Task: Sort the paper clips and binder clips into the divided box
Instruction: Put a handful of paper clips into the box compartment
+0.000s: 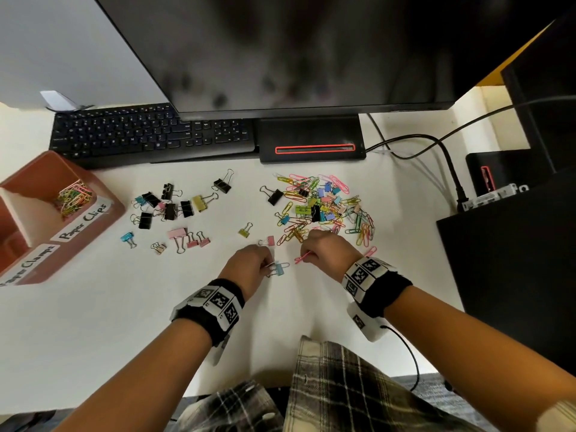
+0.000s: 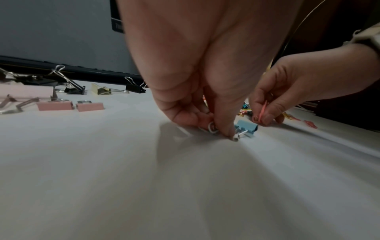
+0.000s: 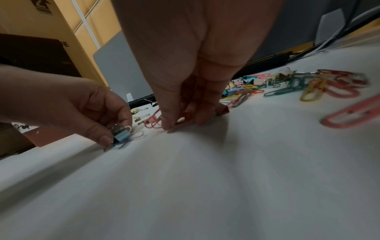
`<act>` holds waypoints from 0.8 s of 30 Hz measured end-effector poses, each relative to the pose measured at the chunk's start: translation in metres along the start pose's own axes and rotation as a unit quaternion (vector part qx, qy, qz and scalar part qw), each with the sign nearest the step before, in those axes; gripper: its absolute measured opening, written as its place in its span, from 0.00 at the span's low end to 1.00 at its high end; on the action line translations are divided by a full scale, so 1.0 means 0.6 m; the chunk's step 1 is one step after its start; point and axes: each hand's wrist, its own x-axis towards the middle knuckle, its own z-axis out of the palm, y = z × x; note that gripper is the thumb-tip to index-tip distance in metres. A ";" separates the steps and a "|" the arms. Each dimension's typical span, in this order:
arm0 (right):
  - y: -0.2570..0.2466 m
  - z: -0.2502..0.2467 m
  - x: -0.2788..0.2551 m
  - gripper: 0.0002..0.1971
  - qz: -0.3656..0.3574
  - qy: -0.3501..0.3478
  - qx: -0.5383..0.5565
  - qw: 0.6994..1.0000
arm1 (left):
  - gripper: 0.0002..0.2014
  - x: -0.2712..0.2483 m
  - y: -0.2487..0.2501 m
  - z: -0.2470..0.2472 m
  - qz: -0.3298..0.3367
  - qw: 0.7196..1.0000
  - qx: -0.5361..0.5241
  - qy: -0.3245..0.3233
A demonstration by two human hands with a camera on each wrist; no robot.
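- Blurred fingertips hide much of both grips; in the head view the divided box at 9 o'clock is cut off by the frame edge, its "Paper Clips" compartment holding coloured clips, the other compartment's floor mostly out of sight.
- Left hand reaches down from a bent wrist, thumb and curled fingers pinching the wire handle of a blue binder clip – the clip body lies on the white desk just right of the fingertips, its long axis running roughly 9 to 3 o'clock, the body end toward 3.
- Right hand is also arched over the desk, fingers curled and pinching a pink paper clip; it points toward 8 o'clock, its free end sticking out left of the knuckles.
- Mixed pile of paper and binder clips sits at 12 to 1 o'clock of the hands – a looser group of binder clips lies at 10 o'clock, near the box.
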 end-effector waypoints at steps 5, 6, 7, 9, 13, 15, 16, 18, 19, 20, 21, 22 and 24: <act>-0.011 -0.004 0.023 0.08 -0.021 0.063 0.022 0.998 | 0.05 -0.005 -0.005 0.005 0.005 1.000 -0.005 -0.003; -0.013 -0.003 0.029 0.09 -0.020 0.059 0.017 0.998 | 0.05 -0.005 -0.007 0.005 0.006 1.000 -0.007 -0.005; -0.016 -0.002 0.036 0.09 -0.018 0.052 0.010 0.998 | 0.04 -0.006 -0.008 0.004 0.007 1.000 -0.012 -0.003; -0.021 -0.002 0.045 0.10 -0.015 0.039 -0.002 0.999 | 0.04 -0.007 -0.010 -0.002 0.004 1.000 -0.029 0.012; -0.033 -0.006 0.051 0.10 -0.017 0.030 -0.067 0.997 | 0.05 -0.010 -0.021 -0.024 -0.021 0.997 -0.052 0.056; -0.036 -0.005 0.053 0.10 -0.020 0.027 -0.084 0.996 | 0.05 -0.013 -0.029 -0.036 -0.027 0.996 -0.052 0.071; -0.039 -0.004 0.054 0.09 -0.020 0.023 -0.090 0.995 | 0.05 -0.015 -0.034 -0.043 -0.028 0.995 -0.053 0.079; -0.043 0.000 0.056 0.08 -0.021 0.011 -0.099 0.995 | 0.05 -0.021 -0.043 -0.055 -0.027 0.994 -0.055 0.089; -0.045 0.002 0.059 0.08 -0.023 0.003 -0.098 0.995 | 0.04 -0.026 -0.050 -0.063 -0.025 0.993 -0.056 0.096; -0.048 0.002 0.058 0.08 -0.023 -0.003 -0.093 0.995 | 0.04 -0.031 -0.056 -0.070 -0.022 0.993 -0.059 0.101; -0.052 0.001 0.059 0.08 -0.023 -0.007 -0.086 0.996 | 0.03 -0.037 -0.065 -0.079 -0.018 0.992 -0.064 0.106; -0.056 -0.002 0.058 0.08 -0.021 -0.005 -0.075 0.997 | 0.02 -0.044 -0.074 -0.089 -0.016 0.992 -0.071 0.108; -0.070 -0.011 0.058 0.08 -0.026 0.007 -0.046 0.999 | 0.05 -0.061 -0.098 -0.117 -0.016 0.990 -0.079 0.117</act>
